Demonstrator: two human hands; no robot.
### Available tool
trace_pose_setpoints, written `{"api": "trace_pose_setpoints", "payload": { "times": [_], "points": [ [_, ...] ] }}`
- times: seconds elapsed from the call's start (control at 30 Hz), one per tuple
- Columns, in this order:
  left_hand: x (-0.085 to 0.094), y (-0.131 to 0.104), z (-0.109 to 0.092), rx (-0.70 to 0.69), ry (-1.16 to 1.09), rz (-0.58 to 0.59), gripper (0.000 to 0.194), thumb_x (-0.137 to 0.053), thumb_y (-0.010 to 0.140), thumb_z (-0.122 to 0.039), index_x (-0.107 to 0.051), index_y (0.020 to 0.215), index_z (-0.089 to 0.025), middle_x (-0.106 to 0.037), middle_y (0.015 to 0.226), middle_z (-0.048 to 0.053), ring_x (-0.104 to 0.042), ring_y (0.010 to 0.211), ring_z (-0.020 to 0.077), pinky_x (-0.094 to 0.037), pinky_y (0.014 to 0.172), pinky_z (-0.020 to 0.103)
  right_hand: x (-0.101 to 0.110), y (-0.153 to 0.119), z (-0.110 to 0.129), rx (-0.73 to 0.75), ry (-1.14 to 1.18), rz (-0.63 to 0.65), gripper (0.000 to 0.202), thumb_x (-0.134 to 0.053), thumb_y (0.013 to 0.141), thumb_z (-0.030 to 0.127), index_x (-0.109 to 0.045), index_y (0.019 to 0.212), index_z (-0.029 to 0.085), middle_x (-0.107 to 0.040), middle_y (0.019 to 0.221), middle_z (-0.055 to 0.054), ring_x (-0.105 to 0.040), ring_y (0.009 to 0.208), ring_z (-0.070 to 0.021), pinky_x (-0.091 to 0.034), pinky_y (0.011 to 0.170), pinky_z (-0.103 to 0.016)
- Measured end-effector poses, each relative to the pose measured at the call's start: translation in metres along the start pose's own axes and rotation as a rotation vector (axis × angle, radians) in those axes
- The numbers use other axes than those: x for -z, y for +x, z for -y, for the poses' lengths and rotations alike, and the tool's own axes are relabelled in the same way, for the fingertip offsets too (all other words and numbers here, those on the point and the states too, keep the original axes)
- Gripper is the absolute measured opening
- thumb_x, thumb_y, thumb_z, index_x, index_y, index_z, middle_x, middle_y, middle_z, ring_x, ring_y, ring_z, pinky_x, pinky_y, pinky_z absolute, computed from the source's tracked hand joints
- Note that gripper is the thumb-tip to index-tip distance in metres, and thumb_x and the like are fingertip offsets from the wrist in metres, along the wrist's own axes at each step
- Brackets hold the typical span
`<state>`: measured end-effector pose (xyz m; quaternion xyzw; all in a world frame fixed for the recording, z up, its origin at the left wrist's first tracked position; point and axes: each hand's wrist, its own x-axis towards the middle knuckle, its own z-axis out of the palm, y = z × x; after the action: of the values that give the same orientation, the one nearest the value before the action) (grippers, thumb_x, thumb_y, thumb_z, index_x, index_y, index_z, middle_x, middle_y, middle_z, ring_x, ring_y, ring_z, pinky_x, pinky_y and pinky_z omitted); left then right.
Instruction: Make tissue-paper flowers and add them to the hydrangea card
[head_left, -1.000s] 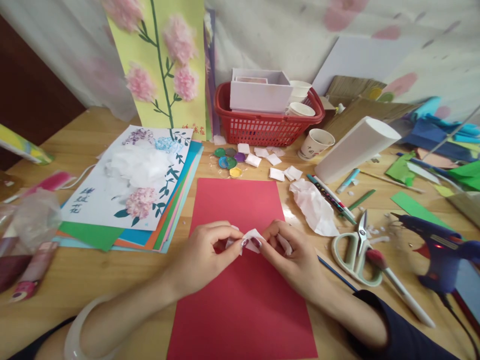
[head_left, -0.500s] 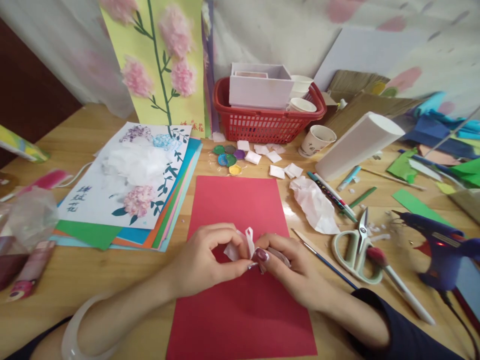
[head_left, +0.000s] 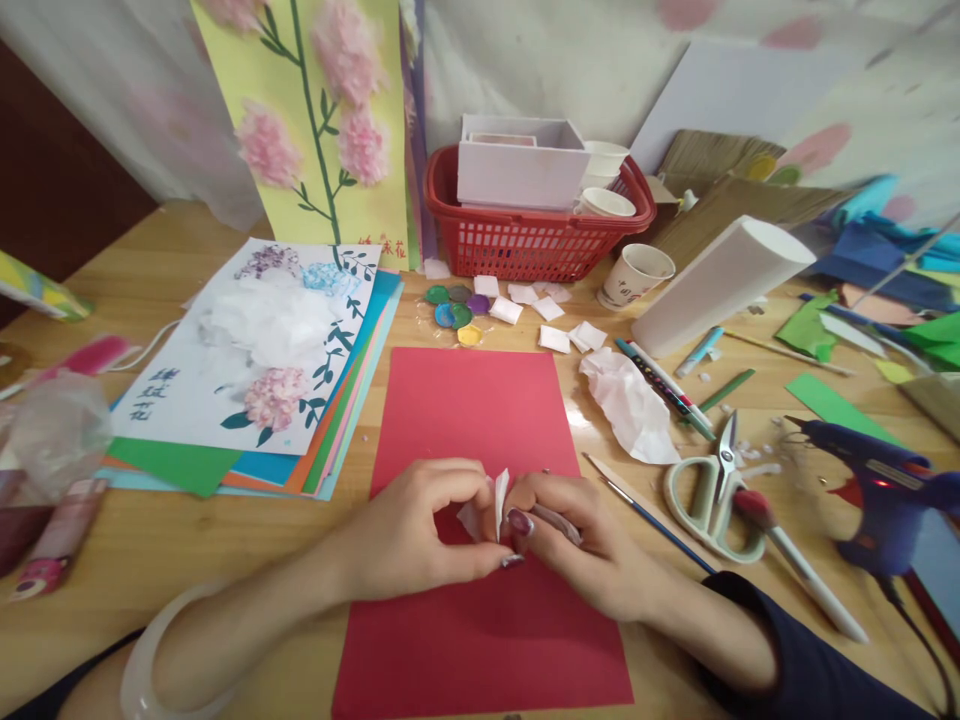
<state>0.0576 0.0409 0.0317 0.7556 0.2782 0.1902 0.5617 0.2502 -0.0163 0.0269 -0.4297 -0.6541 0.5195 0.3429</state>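
Observation:
A red sheet of paper (head_left: 480,410) lies on the table in front of me. Above its middle, my left hand (head_left: 427,520) pinches a small piece of thin white paper (head_left: 501,500), which stands up between the fingertips. My right hand (head_left: 574,530) is closed at the paper's other side, thumb and fingers pressed together on it. Both sets of fingertips nearly meet, and the fingers hide much of the paper. Crumpled white tissue (head_left: 628,405) rests right of the red sheet, and small white squares (head_left: 553,338) lie beyond it.
Scissors (head_left: 716,490), a paintbrush (head_left: 660,525) and a blue glue gun (head_left: 874,480) lie at the right. A red basket (head_left: 525,245) and a paper cup (head_left: 636,276) stand behind. Coloured papers (head_left: 180,460) are stacked at the left.
The white paper between my fingertips has changed shape and now looks like a narrow upright fold. My left fingers have shifted slightly. The view has moved a little.

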Motion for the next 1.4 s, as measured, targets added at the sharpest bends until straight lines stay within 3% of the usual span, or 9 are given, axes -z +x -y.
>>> {"api": "trace_pose_setpoints", "payload": {
  "times": [0.2, 0.4, 0.63, 1.07, 1.4],
  "points": [
    [0.0001, -0.0003, -0.0011, -0.027, -0.07, 0.055, 0.023, -0.069, 0.08, -0.024, -0.053, 0.065, -0.017, -0.058, 0.071, -0.002, -0.052, 0.066, 0.01, -0.041, 0.063, 0.02, -0.0005, -0.0007, -0.0053, 0.045, -0.019, 0.014, 0.016, -0.046, 0.092, 0.02, -0.056, 0.079, 0.017, -0.052, 0.067, 0.001, -0.045, 0.059, -0.0106, -0.037, 0.055, -0.022],
    [0.0018, -0.0012, 0.001, -0.112, -0.029, 0.101, 0.014, -0.049, 0.084, -0.009, -0.056, 0.075, -0.016, -0.058, 0.075, -0.001, -0.055, 0.07, 0.0102, -0.041, 0.066, 0.02, -0.0001, 0.0019, -0.0046, 0.044, 0.009, 0.034, 0.027, -0.044, 0.096, 0.028, -0.056, 0.075, 0.016, -0.056, 0.067, -0.001, -0.05, 0.06, -0.0111, -0.039, 0.056, -0.022],
    [0.0012, -0.0024, 0.0032, -0.08, 0.025, 0.114, 0.021, -0.046, 0.089, -0.018, -0.056, 0.071, -0.016, -0.057, 0.073, 0.0, -0.054, 0.068, 0.0112, -0.04, 0.064, 0.022, 0.0014, 0.0013, -0.0032, 0.101, -0.029, 0.052, 0.022, -0.043, 0.094, 0.017, -0.058, 0.077, 0.016, -0.059, 0.07, -0.001, -0.053, 0.063, -0.0105, -0.042, 0.061, -0.021],
    [0.0025, -0.0009, 0.0034, -0.1, 0.036, 0.145, 0.024, -0.042, 0.086, -0.013, -0.06, 0.071, -0.014, -0.058, 0.071, 0.001, -0.055, 0.065, 0.0112, -0.04, 0.061, 0.022, 0.001, 0.0035, -0.0034, 0.098, 0.057, 0.095, 0.022, -0.045, 0.094, 0.014, -0.065, 0.083, 0.015, -0.066, 0.076, -0.003, -0.061, 0.07, -0.0103, -0.048, 0.066, -0.019],
    [0.0004, -0.0032, 0.0019, -0.107, 0.143, 0.143, 0.019, -0.044, 0.081, -0.012, -0.047, 0.064, -0.017, -0.048, 0.065, -0.002, -0.045, 0.059, 0.0095, -0.035, 0.056, 0.021, -0.0009, 0.0017, -0.0059, 0.091, -0.028, 0.079, 0.022, -0.047, 0.092, 0.017, -0.063, 0.078, 0.014, -0.064, 0.068, -0.002, -0.055, 0.059, -0.0098, -0.044, 0.056, -0.019]
  ]
}}
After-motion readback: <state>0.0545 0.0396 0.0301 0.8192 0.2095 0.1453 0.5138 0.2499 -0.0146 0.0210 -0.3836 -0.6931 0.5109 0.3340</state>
